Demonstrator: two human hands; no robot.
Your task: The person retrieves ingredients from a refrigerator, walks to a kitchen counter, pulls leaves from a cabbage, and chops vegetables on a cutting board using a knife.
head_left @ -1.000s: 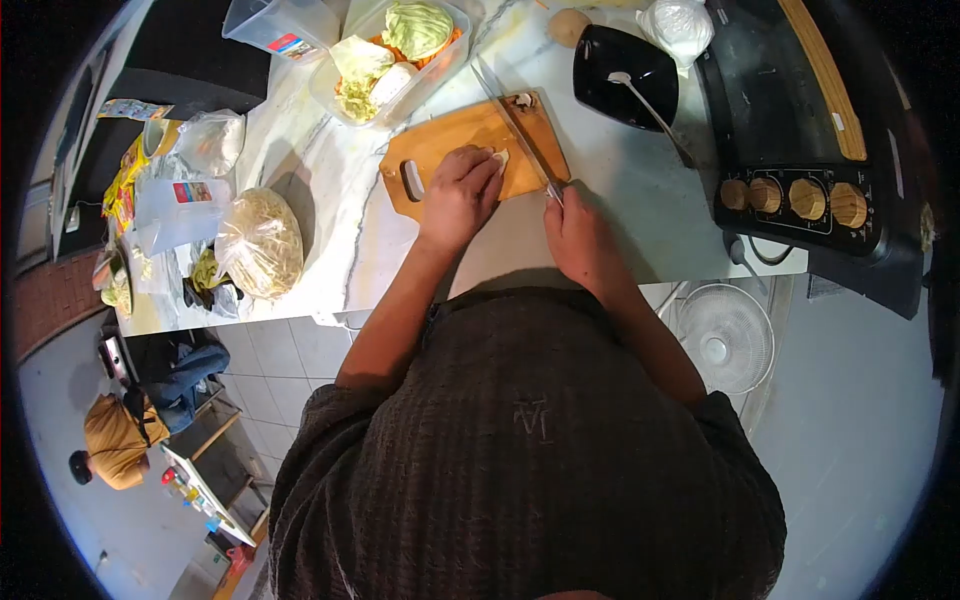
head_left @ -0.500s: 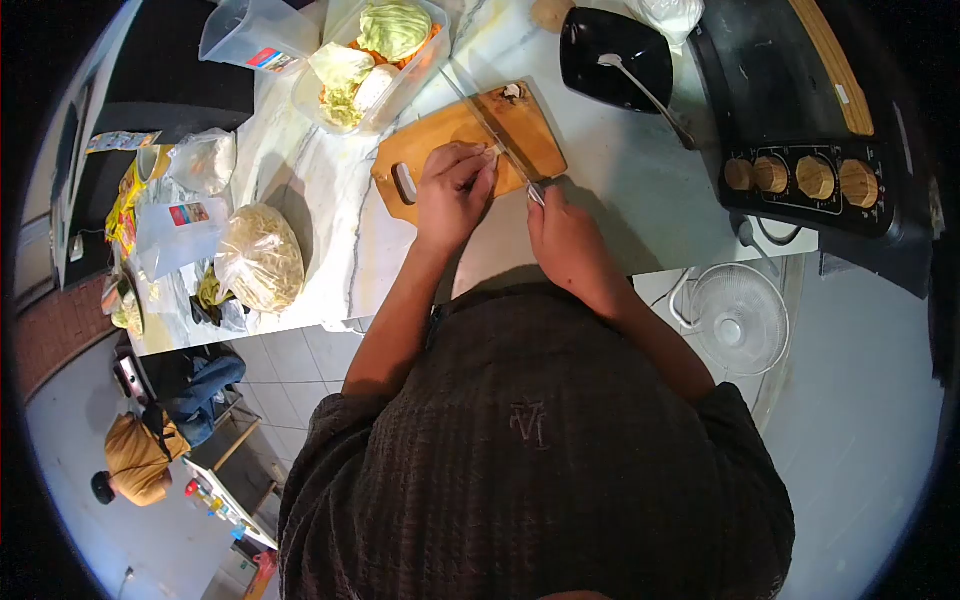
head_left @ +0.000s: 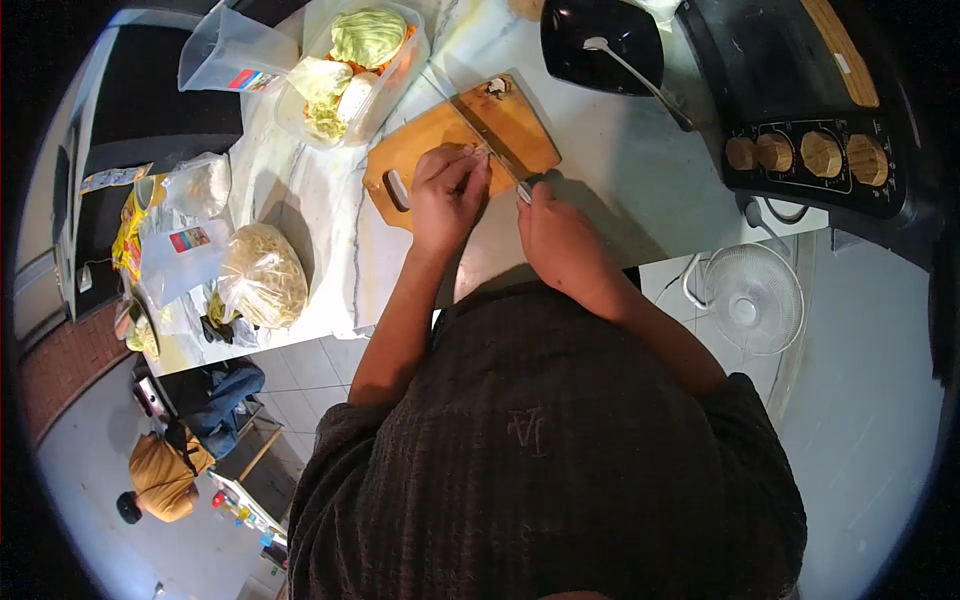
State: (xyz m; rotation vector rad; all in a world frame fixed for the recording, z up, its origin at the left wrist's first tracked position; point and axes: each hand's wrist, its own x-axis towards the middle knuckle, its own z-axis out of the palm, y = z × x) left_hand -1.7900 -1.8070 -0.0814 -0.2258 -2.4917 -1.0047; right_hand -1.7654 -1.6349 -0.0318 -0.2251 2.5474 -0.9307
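My right hand [head_left: 562,238] is closed round the handle of a knife [head_left: 508,165], whose long blade slants up and left across the wooden cutting board [head_left: 415,160]. Close to the blade, my left hand [head_left: 447,200] pinches a small pale piece [head_left: 481,152] against the board; its kind is too small to make out. A dark mark or scrap shows at the board's top corner. Just beyond the board stands a clear plastic container [head_left: 408,85] with cabbage [head_left: 367,38] and shredded orange bits inside.
A black bowl [head_left: 565,60] holding a spoon [head_left: 640,72] stands at the back. To the right is a black appliance with wooden knobs [head_left: 822,155]. Left lie a bag of noodle-like strands [head_left: 262,275] and a plastic jug [head_left: 235,50]. Another person [head_left: 165,475] is at lower left.
The whole view has shifted slightly with my head. My hands stay at the board, the left still pinching the small piece and the right still holding the knife.
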